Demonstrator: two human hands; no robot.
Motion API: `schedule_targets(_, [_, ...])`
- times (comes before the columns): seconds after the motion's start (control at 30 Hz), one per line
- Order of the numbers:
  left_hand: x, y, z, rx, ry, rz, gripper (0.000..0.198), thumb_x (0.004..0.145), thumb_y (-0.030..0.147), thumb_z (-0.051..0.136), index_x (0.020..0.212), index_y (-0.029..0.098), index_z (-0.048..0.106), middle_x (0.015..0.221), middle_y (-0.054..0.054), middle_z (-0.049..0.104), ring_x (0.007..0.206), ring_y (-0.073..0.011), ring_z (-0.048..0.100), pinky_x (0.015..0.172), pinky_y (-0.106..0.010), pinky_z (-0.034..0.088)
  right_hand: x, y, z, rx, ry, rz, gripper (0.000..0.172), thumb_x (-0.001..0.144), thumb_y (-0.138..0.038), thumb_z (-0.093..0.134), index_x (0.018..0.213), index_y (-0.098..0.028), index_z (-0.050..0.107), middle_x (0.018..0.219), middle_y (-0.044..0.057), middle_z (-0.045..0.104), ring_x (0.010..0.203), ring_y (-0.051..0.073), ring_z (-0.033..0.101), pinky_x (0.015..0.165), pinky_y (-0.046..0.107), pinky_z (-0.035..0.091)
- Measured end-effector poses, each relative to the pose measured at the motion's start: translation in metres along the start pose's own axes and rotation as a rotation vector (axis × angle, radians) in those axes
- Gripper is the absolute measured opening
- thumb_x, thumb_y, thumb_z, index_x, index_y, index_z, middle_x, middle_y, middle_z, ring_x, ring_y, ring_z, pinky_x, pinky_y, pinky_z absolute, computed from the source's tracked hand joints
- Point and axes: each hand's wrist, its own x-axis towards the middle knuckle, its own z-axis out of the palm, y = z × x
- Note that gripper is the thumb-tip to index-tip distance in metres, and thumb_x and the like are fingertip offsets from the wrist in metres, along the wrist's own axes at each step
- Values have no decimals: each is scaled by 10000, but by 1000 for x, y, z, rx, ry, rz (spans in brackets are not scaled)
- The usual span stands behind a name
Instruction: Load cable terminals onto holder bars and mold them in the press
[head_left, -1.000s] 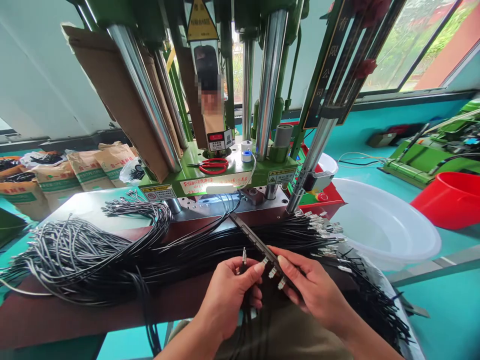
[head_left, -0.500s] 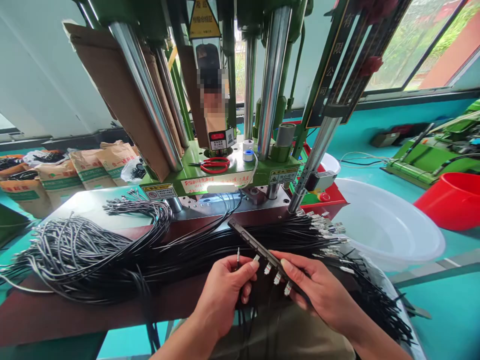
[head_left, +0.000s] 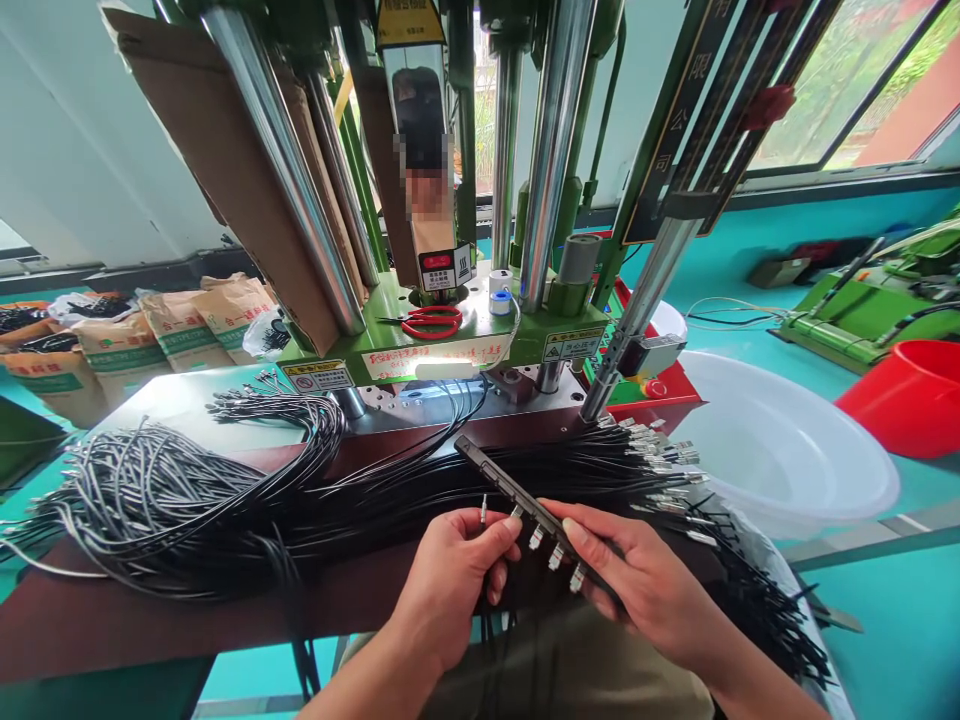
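Observation:
My right hand (head_left: 630, 570) is closed around the lower end of a dark slotted bar (head_left: 499, 480), tilted with its far end up and to the left. Several silvery cable connectors (head_left: 556, 556) sit along the bar's near edge, their black cables hanging down. In the closed fingers of my left hand (head_left: 457, 570) are black cables. One cable's connector (head_left: 516, 513) meets the bar's edge at the thumb tip; whether it is seated I cannot tell. A second, thin metal cable end (head_left: 484, 508) sticks up between the left fingers.
A thick bundle of black cables (head_left: 360, 535) lies across the brown tabletop (head_left: 142, 635) behind my hands. Beyond stands a green press (head_left: 382, 340) with steel columns, and red-handled pliers (head_left: 431, 321) on its plate. To the right are a white tub (head_left: 795, 440) and a red bucket (head_left: 911, 400).
My left hand has moved slightly right, bringing the connector at its thumb up against the bar. My right hand keeps its hold, and the camera view has shifted a little.

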Motion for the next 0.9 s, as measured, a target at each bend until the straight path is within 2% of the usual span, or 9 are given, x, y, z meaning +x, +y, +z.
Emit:
schedule_targets(0.17, [3,-2,1,-8,12,-6,305,691,372,713,711,108,562,568,16,514,394,-26,326,384,-175,232,0,2,2,-95,2,-58,486,921,-497,453,1322,-231,526,818,17,480,501,54,442,421,203,362])
schedule_targets(0.27, [5,-4,-1,-39,0,-4,304,685,359,728,736,104,569,607,4,532,410,-28,343,387,-175,240,-1,1,2,-95,-1,-63,480,922,-494,454,1320,-236,528,803,11,478,499,51,442,421,196,358])
schedule_targets(0.4, [2,-6,-10,-132,-105,-12,337,688,346,756,842,91,598,721,-23,558,533,-54,467,505,-189,379,-4,0,-4,1,24,29,532,904,-513,480,1352,-225,488,724,7,512,465,47,414,367,159,263])
schedule_targets(0.5, [-3,-3,-16,-225,-70,4,419,679,349,769,983,106,613,772,-17,541,612,-78,512,590,-220,431,-8,0,-8,59,38,78,556,887,-519,508,1365,-236,469,776,31,555,459,43,406,345,141,216])
schedule_targets(0.6, [-5,0,-16,-205,-13,20,406,688,384,756,959,115,619,712,6,498,559,-67,474,525,-207,390,-10,0,-9,54,31,71,561,883,-518,518,1361,-229,476,754,26,546,460,43,411,349,138,225])
schedule_targets(0.77, [-3,-4,-12,-141,-42,37,313,732,393,711,763,123,556,601,29,466,487,-48,399,459,-183,316,-7,-3,-6,11,19,76,575,883,-532,507,1365,-221,476,694,2,490,458,47,400,353,145,225])
schedule_targets(0.9, [-3,-7,-11,-107,-46,35,305,756,396,682,770,119,554,577,34,461,467,-43,380,442,-176,297,-6,-5,-5,-24,-2,62,568,888,-532,498,1357,-213,488,682,1,488,463,51,402,371,158,245])
